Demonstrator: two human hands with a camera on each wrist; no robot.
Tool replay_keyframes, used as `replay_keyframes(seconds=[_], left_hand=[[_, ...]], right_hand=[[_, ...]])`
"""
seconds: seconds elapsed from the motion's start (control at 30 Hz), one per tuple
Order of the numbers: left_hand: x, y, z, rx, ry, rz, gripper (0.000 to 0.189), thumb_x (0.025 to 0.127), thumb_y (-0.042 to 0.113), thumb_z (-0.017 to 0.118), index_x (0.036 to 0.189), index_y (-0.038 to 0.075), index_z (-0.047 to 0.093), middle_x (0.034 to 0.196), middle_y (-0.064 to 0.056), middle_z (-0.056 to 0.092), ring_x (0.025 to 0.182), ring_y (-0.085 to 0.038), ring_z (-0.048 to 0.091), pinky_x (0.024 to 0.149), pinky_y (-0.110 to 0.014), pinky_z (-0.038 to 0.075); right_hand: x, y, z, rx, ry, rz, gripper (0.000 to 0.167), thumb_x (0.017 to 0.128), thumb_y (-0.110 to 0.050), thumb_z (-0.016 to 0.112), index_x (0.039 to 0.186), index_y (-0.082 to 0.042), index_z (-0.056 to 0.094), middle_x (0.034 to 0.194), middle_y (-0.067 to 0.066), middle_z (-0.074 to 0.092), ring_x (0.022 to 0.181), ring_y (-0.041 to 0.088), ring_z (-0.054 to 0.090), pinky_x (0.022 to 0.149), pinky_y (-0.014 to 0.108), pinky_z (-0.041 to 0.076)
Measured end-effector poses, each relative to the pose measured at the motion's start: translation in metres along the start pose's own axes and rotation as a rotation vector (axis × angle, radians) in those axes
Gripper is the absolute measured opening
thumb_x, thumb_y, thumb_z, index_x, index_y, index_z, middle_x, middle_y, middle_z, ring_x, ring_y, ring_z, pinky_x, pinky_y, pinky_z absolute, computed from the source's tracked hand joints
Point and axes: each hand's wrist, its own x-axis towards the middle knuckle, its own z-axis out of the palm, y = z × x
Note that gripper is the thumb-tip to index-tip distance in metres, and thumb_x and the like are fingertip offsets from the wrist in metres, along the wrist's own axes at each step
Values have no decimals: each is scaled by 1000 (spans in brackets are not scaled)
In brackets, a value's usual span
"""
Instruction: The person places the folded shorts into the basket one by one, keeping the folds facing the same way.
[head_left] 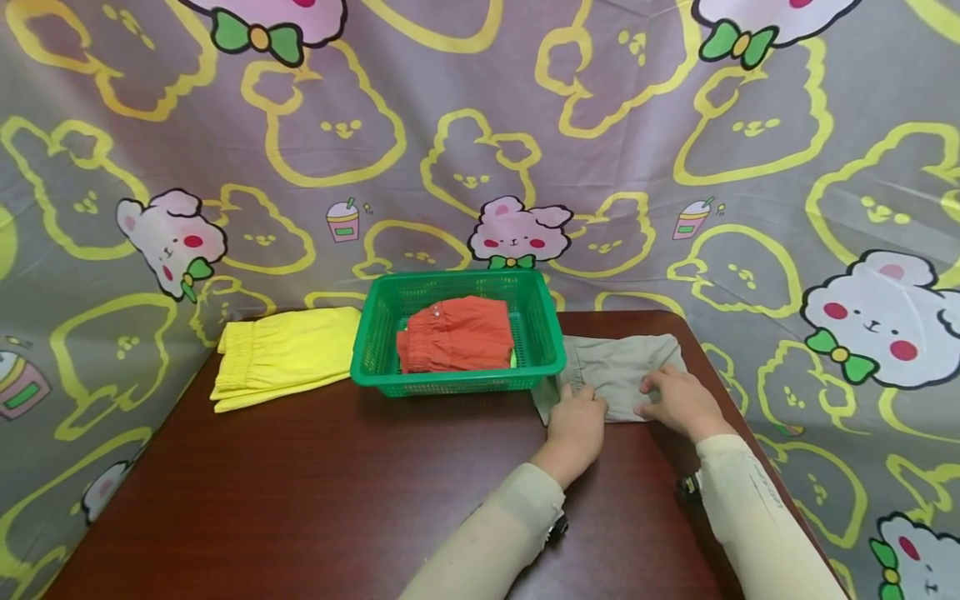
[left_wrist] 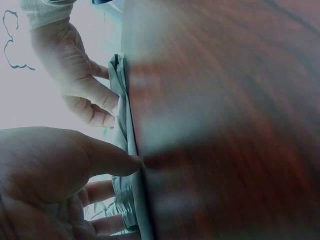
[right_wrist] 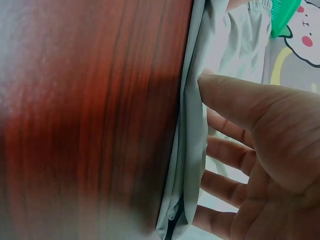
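Folded grey shorts (head_left: 617,367) with a gathered waistband lie flat on the table, right of the green basket. My left hand (head_left: 576,427) rests its fingers on the waistband end, and in the left wrist view its thumb (left_wrist: 117,159) touches the front edge of the cloth. Over the other end is my right hand (head_left: 681,402), its fingers spread and lightly bent. The right wrist view shows that thumb (right_wrist: 225,95) at the folded edge and the fingertips touching the top of the cloth. Several layers of the fold show along that edge.
A green plastic basket (head_left: 457,382) stands at the table's back middle with folded orange shorts (head_left: 459,335) inside. Folded yellow shorts (head_left: 288,350) lie to its left. Behind the dark red wooden table (head_left: 300,492) hangs a patterned cloth (head_left: 442,75).
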Motion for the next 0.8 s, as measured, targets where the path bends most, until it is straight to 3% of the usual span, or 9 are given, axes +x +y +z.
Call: replay_keyframes(seconds=[0.33, 0.8], left_hand=[[-6, 7, -3, 11, -69, -15, 23, 100, 33, 65, 123, 39, 68, 122, 10, 55, 118, -18, 43, 65, -30, 55], [-14, 19, -3, -5, -83, -51, 25, 96, 35, 69, 120, 41, 69, 125, 11, 54, 115, -20, 42, 59, -31, 53]], right_hand=[[-8, 0, -1, -9, 0, -3, 30, 82, -35, 84, 99, -14, 68, 107, 9, 61, 99, 40, 60, 78, 56, 50], [-19, 3, -1, 5, -20, 0, 31, 82, -35, 85, 99, -15, 68, 107, 8, 61, 99, 39, 60, 77, 55, 50]])
